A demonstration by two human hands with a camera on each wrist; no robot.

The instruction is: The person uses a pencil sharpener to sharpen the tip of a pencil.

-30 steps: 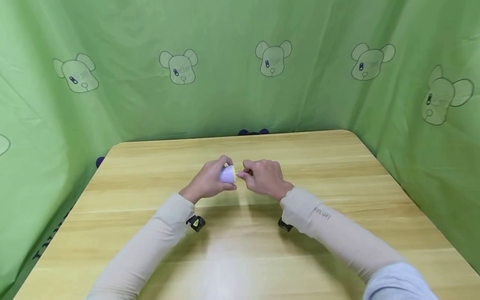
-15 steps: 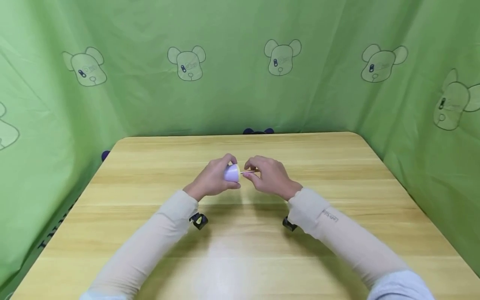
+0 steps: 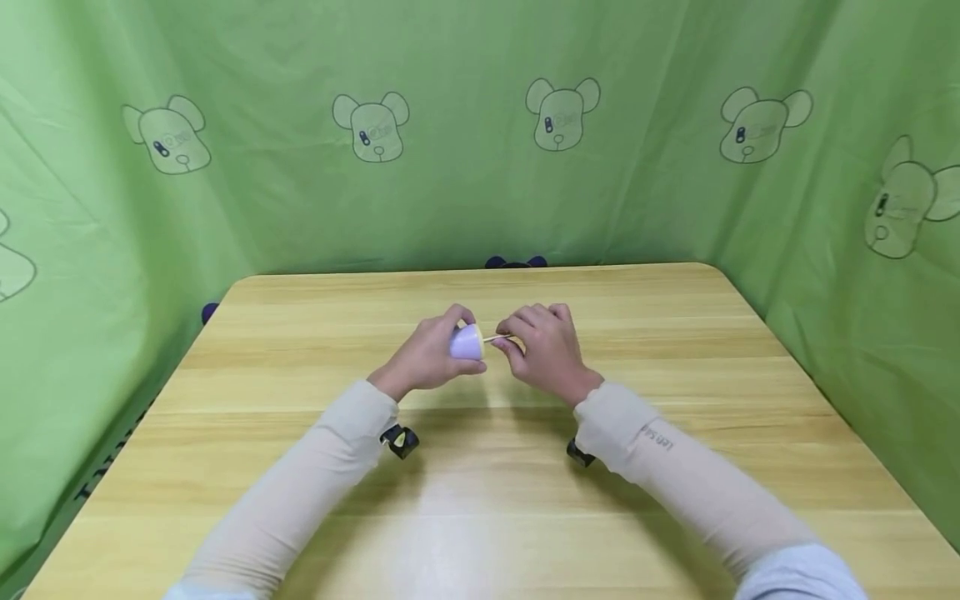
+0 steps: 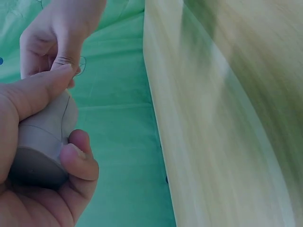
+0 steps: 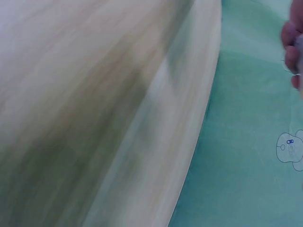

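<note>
My left hand [image 3: 423,357] grips a small lavender cup-shaped thing [image 3: 466,342] with a pale yellow end, held on its side so that this end faces right. In the left wrist view the same cup-shaped thing [image 4: 40,142] has a rounded body with a thin curved seam, and thumb and fingers wrap it. A thin stick [image 3: 492,338] reaches from the yellow end to my right hand [image 3: 551,350], which pinches it between thumb and fingertips. What kind of stick it is, I cannot tell. Only a few left-hand fingers [image 5: 291,52] show at the right wrist view's edge.
Both hands are over a light wooden table [image 3: 480,483], towards its far half. A green curtain [image 3: 465,200] printed with bear heads encloses the back and sides. Black wrist-worn cameras hang under the left cuff [image 3: 400,441] and the right cuff [image 3: 580,452].
The right hand has rolled, its knuckles rising, while its fingers keep pinching the stick. More stick shows between the hands than a second ago. The left hand keeps its grip.
</note>
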